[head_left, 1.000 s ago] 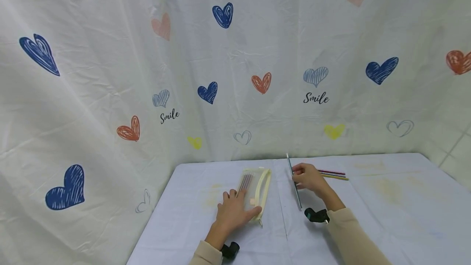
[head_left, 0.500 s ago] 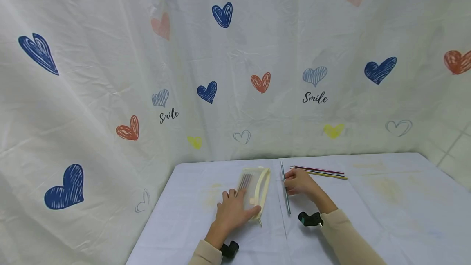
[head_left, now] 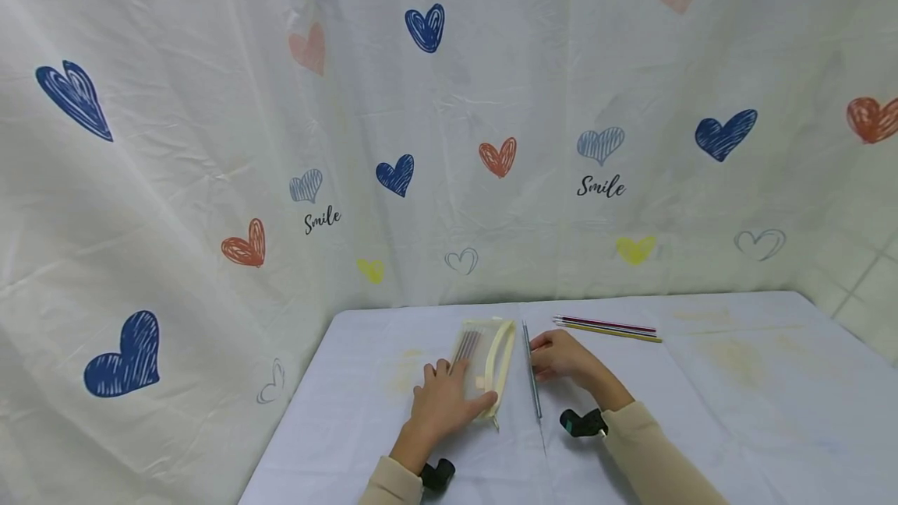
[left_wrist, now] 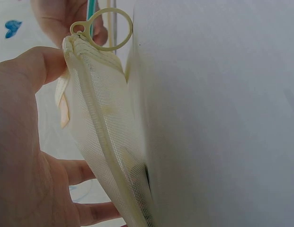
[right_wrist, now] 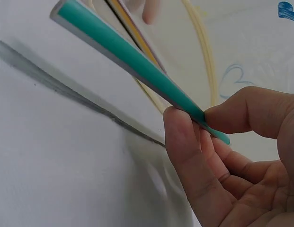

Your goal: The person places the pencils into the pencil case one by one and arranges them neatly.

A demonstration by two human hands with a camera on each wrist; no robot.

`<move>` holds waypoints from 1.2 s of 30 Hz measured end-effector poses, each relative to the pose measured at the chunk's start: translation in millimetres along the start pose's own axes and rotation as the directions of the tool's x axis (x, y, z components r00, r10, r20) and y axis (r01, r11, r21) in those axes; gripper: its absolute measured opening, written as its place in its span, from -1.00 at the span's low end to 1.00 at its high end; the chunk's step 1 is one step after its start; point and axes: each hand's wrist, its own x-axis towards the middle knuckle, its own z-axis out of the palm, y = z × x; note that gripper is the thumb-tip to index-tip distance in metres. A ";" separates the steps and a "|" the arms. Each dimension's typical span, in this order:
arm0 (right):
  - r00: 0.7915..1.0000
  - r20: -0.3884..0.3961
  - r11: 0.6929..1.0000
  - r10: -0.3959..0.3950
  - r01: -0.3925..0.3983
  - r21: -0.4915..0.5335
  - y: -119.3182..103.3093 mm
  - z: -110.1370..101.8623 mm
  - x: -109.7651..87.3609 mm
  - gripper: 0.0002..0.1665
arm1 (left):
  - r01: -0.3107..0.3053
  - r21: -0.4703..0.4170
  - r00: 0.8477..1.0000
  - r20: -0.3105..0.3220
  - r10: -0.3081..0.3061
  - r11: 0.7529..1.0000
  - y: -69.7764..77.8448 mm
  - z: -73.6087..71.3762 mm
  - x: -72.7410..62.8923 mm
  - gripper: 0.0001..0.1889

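My left hand (head_left: 445, 405) lies spread over a cream mesh zip pouch (head_left: 481, 371), pressing it to the table. Several pencils (head_left: 468, 343) show through the mesh near my fingers. In the left wrist view, the thumb (left_wrist: 47, 66) touches the zip end of the pouch, beside a ring-shaped pull (left_wrist: 131, 29). Just right of the pouch, my right hand (head_left: 567, 357) pinches a green-and-silver striped pencil (right_wrist: 123, 56) between thumb and fingers. In the head view this pencil runs nearly parallel to the pouch's zip side, a small gap apart.
Several pencils (head_left: 610, 327), red, dark and yellow, lie together behind the right hand on the white-covered table (head_left: 701, 411). A white curtain (head_left: 533, 84) printed with hearts hangs along the back edge. Black wrist cameras (head_left: 582, 422) sit below both hands.
My right hand has moved left with the green-and-silver pencil, bringing it close to the pouch and uncovering the pencils behind. The left hand has stayed in place.
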 end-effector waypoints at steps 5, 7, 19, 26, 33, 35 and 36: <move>0.999 0.034 1.000 -0.002 0.002 0.000 0.9 5.6 0.1 -0.62 | -0.001 0.009 1.000 -0.003 0.001 1.000 -0.4 0.2 0.1 -0.08; 0.999 0.049 1.000 -0.004 0.004 0.008 1.1 7.4 0.1 -0.62 | 0.000 0.012 1.000 -0.001 0.000 1.000 -0.3 0.2 0.2 -0.08; 0.997 0.072 0.998 0.013 -0.017 0.058 -5.2 20.2 -1.2 -0.62 | 0.010 0.011 1.000 0.012 -0.010 1.000 0.3 -0.9 0.4 -0.07; 0.999 0.040 0.994 0.007 -0.011 0.109 -7.2 30.5 -1.1 -0.64 | 0.019 0.013 1.000 0.012 -0.019 1.000 0.4 -1.3 0.2 -0.07; 0.999 -0.015 0.990 0.029 -0.026 0.137 -7.5 40.2 2.2 -0.66 | 0.019 0.009 1.000 0.023 -0.019 1.000 1.1 -1.8 0.3 -0.07; 0.999 -0.030 0.988 0.038 -0.033 0.152 -7.5 42.6 2.8 -0.67 | 0.018 0.012 1.000 0.023 -0.019 1.000 1.2 -1.6 0.7 -0.07; 0.999 -0.036 0.987 0.042 -0.035 0.160 -7.7 43.8 3.1 -0.67 | 0.020 0.015 0.999 0.025 -0.021 1.000 1.4 -1.6 0.9 -0.06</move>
